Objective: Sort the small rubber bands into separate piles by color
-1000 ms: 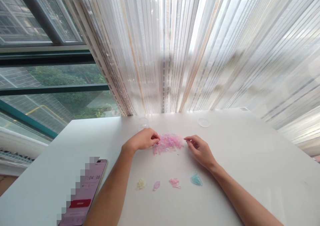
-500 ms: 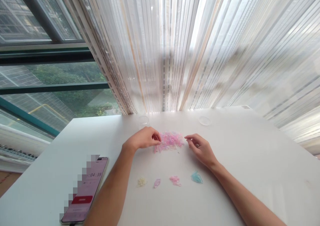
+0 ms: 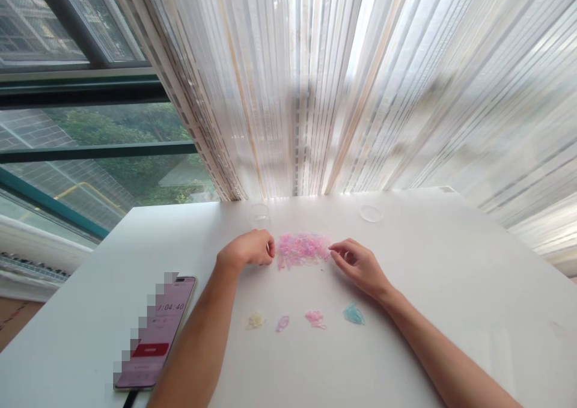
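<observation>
A loose pile of small rubber bands (image 3: pixel 303 249), mostly pink and lilac, lies on the white table in front of me. At its left edge is my left hand (image 3: pixel 253 247), fingers curled in and closed; whatever they may hold is hidden. My right hand (image 3: pixel 357 264) rests by the pile's right edge, loosely bent, with thumb and forefinger slightly apart at the outermost bands. Nearer me sit separate small heaps in a row: yellow bands (image 3: pixel 255 319), lilac bands (image 3: pixel 282 323), pink bands (image 3: pixel 315 319) and blue bands (image 3: pixel 354 313).
Behind the pile stand a clear plastic cup (image 3: pixel 259 213) and a clear round lid (image 3: pixel 370 214). A phone (image 3: pixel 157 342) showing a running timer lies left of my left forearm, a cable at its lower end. A striped curtain (image 3: pixel 279 95) hangs along the table's far edge.
My left hand has drawn back leftward off the pile, its fingers curling in. My right hand has shifted slightly left, up to the pile's edge.
</observation>
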Action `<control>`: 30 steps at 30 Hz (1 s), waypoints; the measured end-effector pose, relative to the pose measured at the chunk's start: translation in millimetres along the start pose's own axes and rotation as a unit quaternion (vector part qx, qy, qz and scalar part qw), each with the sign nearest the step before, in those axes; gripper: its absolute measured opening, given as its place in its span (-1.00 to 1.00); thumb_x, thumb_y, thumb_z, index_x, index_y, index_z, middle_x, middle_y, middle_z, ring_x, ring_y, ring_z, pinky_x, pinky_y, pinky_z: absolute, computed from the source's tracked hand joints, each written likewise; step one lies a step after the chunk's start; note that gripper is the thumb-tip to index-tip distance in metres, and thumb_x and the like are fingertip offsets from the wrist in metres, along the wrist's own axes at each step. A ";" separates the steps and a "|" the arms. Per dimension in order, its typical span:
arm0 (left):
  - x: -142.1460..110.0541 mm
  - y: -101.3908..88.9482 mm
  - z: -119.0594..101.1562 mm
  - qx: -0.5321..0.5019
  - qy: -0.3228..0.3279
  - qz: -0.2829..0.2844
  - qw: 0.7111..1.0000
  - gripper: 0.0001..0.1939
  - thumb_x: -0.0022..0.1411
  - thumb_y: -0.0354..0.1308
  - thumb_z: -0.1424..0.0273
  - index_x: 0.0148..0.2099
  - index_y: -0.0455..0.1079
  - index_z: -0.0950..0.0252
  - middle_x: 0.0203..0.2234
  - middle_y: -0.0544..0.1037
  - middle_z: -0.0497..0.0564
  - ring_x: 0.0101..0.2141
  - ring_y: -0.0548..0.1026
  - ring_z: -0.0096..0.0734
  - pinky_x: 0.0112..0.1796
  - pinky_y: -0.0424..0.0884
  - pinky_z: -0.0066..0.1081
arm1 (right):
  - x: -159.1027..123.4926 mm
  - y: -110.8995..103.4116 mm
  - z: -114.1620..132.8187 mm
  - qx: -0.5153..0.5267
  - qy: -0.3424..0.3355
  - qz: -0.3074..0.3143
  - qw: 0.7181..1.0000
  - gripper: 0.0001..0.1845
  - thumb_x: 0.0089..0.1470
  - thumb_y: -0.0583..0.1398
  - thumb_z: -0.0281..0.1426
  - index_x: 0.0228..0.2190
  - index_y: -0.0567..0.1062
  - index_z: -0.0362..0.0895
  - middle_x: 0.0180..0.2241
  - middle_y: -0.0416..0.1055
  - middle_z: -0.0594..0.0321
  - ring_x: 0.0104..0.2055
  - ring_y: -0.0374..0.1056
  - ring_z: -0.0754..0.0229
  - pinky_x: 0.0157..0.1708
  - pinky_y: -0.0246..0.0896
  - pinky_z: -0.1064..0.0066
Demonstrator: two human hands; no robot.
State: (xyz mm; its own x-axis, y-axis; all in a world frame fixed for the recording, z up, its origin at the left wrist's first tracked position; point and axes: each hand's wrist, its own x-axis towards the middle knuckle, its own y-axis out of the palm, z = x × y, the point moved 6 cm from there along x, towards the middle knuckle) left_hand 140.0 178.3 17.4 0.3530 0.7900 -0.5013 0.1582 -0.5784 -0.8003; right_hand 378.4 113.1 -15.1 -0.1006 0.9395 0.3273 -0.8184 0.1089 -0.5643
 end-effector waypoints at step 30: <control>-2.2 3.5 -10.1 -0.012 -0.015 0.007 1.000 -0.91 -0.12 0.16 0.44 -0.46 0.44 0.29 -0.59 0.58 -0.01 -0.60 0.45 -0.44 -0.56 0.28 -0.53 | 0.6 0.1 -3.5 -0.018 0.009 0.005 1.000 -0.70 0.24 0.11 -0.21 -0.34 0.56 -0.09 -0.41 0.45 0.20 -0.44 0.31 0.20 -0.41 0.27 0.36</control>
State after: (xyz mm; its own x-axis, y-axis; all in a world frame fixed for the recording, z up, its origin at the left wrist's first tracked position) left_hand 149.1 172.5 19.0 0.3276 0.7869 -0.5229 0.1747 -0.5944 -0.7850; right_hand 380.3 114.9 -17.7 -0.0972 0.9464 0.3079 -0.7968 0.1114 -0.5939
